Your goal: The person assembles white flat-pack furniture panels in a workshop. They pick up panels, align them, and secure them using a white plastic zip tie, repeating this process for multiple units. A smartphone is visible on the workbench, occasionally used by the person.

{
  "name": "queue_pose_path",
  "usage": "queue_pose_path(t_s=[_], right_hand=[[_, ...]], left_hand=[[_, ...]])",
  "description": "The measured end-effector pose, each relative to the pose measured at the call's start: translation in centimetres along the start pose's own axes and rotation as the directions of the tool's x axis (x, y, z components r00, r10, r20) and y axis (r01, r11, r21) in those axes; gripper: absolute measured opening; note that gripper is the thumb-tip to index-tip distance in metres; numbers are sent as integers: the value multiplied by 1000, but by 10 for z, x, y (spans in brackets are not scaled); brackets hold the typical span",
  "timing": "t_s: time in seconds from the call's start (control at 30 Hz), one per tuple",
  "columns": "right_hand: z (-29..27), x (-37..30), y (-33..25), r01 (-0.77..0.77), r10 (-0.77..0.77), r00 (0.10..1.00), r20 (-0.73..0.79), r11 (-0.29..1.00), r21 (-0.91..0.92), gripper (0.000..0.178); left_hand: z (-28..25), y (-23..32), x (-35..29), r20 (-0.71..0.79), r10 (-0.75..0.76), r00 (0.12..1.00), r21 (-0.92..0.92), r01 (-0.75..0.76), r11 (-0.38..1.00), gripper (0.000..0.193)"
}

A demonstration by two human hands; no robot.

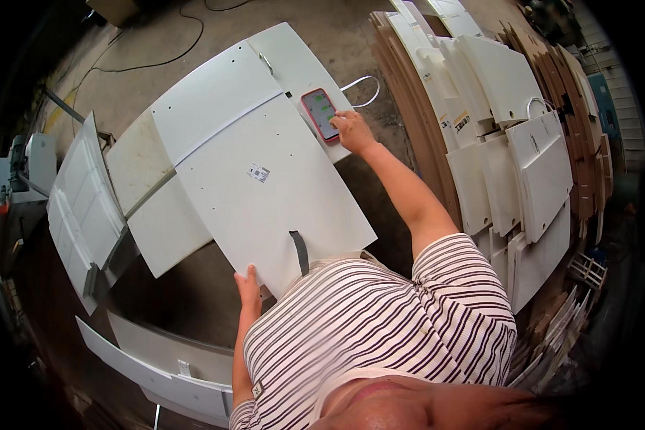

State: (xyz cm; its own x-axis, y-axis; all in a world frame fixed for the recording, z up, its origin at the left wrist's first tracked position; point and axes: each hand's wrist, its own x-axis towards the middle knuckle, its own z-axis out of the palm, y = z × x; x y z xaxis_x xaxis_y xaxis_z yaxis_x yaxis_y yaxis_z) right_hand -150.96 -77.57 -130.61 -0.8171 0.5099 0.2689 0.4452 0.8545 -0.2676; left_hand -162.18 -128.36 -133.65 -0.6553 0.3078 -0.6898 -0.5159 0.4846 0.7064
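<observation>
A large white panel [269, 179] with small holes and a printed label [259, 173] lies in front of me, its near edge close to my body. My left hand [249, 287] holds its near left edge, thumb up, the other fingers mostly hidden. Beyond it, on another white board [287, 50], lies a phone [319, 113] in a red-pink case with its screen lit. My right hand [355, 132] reaches across and touches the phone's screen with a fingertip, the hand not wrapped around it. A grey strap [299, 252] rests on the panel's near part.
Stacks of white boards [494, 79] and brown boards [416, 107] stand to the right. More white panels [86, 208] lean at the left, with a long white board [150, 365] low down. A black cable [172, 61] runs over the floor at the back.
</observation>
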Motion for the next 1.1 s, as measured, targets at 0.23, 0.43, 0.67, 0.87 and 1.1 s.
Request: queue_pose_path(t_s=[0.23, 0.43, 0.67, 0.87, 1.1], right_hand=[[-15, -60, -43, -210, 256, 955, -152, 942, 263, 15], [6, -189, -83, -630, 597, 776, 204, 716, 301, 46], [-7, -223, -100, -876, 692, 482, 538, 399, 272, 84], [-9, -221, -104, -837, 690, 546, 475, 469, 282, 80], [-19, -228, -110, -804, 639, 595, 488, 476, 357, 84]], left_hand=[[-1, 4, 2, 36, 46, 998, -80, -43, 996, 51], [-6, -21, 17, 8, 102, 995, -40, -102, 994, 49], [-6, -14, 17, 42, 131, 990, 6, -132, 991, 52], [-18, -20, -3, 81, 81, 993, -12, -81, 997, 58], [-41, -175, 27, 127, 224, 966, 191, -246, 950, 90]])
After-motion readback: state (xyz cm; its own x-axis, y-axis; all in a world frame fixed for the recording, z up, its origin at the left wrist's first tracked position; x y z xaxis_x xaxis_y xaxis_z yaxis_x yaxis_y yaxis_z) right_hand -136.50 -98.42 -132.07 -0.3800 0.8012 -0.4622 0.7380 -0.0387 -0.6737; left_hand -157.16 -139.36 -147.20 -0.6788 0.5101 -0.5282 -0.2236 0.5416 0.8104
